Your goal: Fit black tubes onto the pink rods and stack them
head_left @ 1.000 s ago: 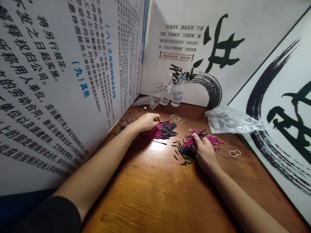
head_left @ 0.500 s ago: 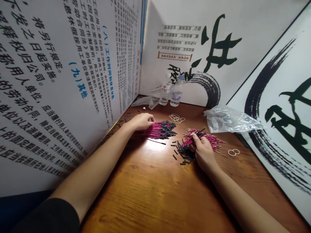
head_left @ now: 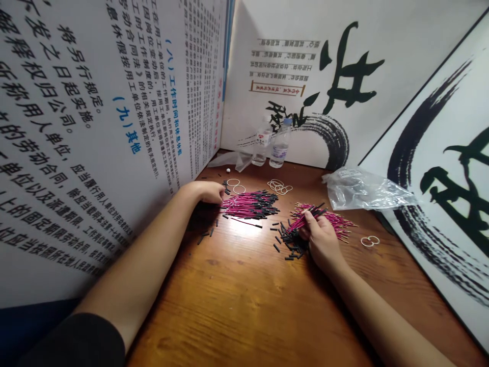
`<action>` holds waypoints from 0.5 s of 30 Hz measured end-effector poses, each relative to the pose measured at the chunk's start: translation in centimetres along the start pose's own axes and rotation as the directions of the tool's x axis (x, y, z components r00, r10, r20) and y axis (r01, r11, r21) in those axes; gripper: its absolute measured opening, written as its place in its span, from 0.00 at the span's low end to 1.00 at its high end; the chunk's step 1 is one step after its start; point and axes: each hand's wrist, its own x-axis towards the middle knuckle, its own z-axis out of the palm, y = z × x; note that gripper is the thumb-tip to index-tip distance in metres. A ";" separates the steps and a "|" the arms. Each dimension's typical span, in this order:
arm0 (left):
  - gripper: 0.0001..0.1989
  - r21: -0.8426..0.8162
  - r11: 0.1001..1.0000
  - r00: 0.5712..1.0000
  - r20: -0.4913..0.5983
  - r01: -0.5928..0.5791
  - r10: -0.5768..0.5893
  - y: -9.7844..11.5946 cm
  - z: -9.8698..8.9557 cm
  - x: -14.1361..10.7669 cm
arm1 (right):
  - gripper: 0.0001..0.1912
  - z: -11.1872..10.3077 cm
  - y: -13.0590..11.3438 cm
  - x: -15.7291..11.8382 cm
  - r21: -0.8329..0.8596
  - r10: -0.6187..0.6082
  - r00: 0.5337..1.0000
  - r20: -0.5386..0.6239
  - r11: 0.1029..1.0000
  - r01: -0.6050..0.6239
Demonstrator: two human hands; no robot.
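Note:
My right hand [head_left: 320,234] is closed on a few pink wires with black ends [head_left: 296,221], pinched between thumb and fingers. Beneath it lie loose short black tubes [head_left: 293,247], and just beyond it a spread of pink wires with bare tips [head_left: 346,224]. My left hand [head_left: 210,192] is at the left end of a pile of pink wires with black-sleeved ends [head_left: 250,204]. Its fingers are curled together; what they hold, if anything, is hidden. One single wire [head_left: 244,222] lies along the near side of that pile.
White rubber bands [head_left: 278,187] lie behind the pile, with two more bands [head_left: 370,241] at the right. Two water bottles [head_left: 278,148] stand at the back near a clear plastic bag [head_left: 367,191]. Printed panels [head_left: 244,30] wall in the wooden table [head_left: 229,306].
My left hand has moved left from above the pile to its left end, uncovering two rubber bands and some black tubes. My right hand keeps its hold on the wires.

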 end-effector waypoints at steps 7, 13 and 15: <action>0.12 0.067 0.998 1.000 0.026 -0.012 0.010 0.4 0.2 0.2 | 0.23 -0.2 0.2 0.1 0.006 -0.002 1.000 0.001 1.000 0.002; 0.09 0.033 0.999 0.999 -0.028 -0.030 0.031 0.7 0.2 0.0 | 0.23 -0.1 0.1 0.1 0.006 -0.001 1.000 -0.006 1.000 0.001; 0.08 0.013 0.999 0.998 -0.054 -0.039 0.040 1.0 0.2 0.0 | 0.24 0.0 0.1 0.1 -0.002 -0.001 1.000 -0.005 1.000 0.001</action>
